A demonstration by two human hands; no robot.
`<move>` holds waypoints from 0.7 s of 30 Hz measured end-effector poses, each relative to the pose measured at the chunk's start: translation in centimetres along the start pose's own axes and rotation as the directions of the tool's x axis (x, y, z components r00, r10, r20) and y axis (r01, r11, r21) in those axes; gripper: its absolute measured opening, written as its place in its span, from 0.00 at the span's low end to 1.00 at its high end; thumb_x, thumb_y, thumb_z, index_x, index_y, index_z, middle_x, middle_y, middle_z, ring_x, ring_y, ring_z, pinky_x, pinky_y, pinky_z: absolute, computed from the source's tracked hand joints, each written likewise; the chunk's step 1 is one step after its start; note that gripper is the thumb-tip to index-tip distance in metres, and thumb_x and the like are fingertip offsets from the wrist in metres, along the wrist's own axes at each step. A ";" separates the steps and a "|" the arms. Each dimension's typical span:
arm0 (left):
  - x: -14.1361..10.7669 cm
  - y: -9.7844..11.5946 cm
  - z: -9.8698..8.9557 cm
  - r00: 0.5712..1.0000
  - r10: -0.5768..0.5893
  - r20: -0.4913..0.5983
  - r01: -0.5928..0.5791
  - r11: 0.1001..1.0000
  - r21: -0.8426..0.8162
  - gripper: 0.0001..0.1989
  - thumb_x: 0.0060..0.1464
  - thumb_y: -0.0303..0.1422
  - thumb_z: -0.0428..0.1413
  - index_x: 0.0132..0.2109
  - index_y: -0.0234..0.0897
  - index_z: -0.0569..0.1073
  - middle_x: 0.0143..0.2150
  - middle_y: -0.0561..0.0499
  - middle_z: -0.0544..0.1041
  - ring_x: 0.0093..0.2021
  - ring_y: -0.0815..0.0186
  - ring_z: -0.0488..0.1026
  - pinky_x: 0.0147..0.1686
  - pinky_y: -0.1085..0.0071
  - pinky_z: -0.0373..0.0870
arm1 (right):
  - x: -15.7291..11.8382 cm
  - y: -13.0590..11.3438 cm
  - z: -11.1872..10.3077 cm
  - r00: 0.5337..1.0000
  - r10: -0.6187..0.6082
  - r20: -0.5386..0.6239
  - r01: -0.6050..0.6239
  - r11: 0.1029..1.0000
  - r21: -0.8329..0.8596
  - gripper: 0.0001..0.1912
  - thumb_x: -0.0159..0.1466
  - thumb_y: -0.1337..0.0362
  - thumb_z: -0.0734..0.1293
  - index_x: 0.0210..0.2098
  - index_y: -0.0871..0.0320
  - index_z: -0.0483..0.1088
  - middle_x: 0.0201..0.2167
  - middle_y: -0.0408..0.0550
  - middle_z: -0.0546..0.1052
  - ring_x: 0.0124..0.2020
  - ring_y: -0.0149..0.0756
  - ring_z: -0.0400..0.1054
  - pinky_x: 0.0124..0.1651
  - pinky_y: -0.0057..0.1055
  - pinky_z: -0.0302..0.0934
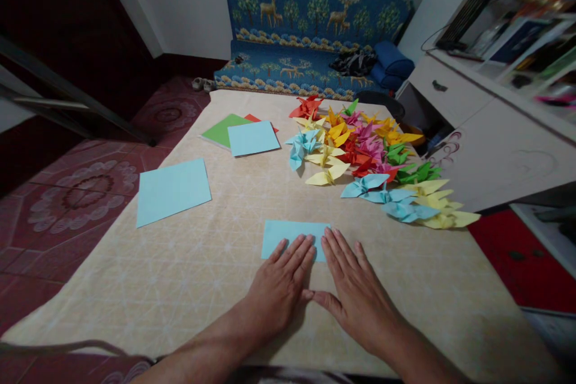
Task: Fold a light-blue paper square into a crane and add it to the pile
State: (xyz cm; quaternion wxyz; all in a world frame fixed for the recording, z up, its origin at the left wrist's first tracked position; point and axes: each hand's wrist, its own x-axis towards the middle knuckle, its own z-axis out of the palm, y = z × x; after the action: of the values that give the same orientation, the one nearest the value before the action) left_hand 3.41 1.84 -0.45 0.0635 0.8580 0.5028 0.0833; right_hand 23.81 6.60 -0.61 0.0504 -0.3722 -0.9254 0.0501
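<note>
A light blue sheet of origami paper, folded into a rectangle, lies flat near the front of the table. My left hand rests on its lower middle, fingers stretched out and flat. On the right part of the paper lies my right hand, its fingers extended and its thumb reaching toward the left hand. Neither hand grips anything. The fingers cover part of the paper's lower edge. To the left lies a larger light blue sheet, apart from both hands.
Several folded paper cranes in many colours crowd the table's right back. A stack of blue, green and red paper lies at the back left. Beyond the cloth-covered table is a blue sofa; a white cabinet stands right.
</note>
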 end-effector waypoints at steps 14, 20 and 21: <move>-4.0 -4.6 -1.1 0.967 -0.222 -0.122 0.192 0.957 -0.215 0.20 0.64 0.36 0.49 0.60 0.36 0.70 0.67 0.40 0.64 0.66 0.52 0.61 0.62 0.48 0.62 | 7.9 0.9 -2.9 0.993 0.104 -0.059 -0.083 0.955 0.283 0.19 0.57 0.66 0.74 0.48 0.58 0.73 0.48 0.50 0.76 0.52 0.41 0.67 0.56 0.38 0.62; -4.1 -4.4 -1.2 0.959 -0.203 -0.199 0.146 0.951 -0.272 0.16 0.60 0.30 0.53 0.54 0.38 0.75 0.64 0.39 0.67 0.66 0.50 0.61 0.61 0.45 0.64 | 10.3 0.2 -3.8 0.986 0.132 0.101 -0.151 0.965 0.213 0.18 0.53 0.62 0.76 0.42 0.56 0.72 0.39 0.48 0.77 0.43 0.41 0.70 0.44 0.34 0.61; -4.1 -4.3 -1.2 0.959 -0.199 -0.204 0.139 0.952 -0.273 0.16 0.60 0.30 0.53 0.54 0.38 0.75 0.64 0.38 0.68 0.66 0.49 0.61 0.61 0.44 0.64 | 10.2 0.2 -3.8 0.979 0.154 0.134 -0.179 0.962 0.208 0.17 0.53 0.61 0.77 0.40 0.56 0.72 0.37 0.47 0.77 0.40 0.40 0.70 0.41 0.33 0.60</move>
State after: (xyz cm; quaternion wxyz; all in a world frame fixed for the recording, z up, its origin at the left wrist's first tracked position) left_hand -2.44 0.37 -0.42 0.1220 0.7807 0.5639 0.2400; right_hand 17.09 14.04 3.74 0.0324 -0.4375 -0.8810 0.1774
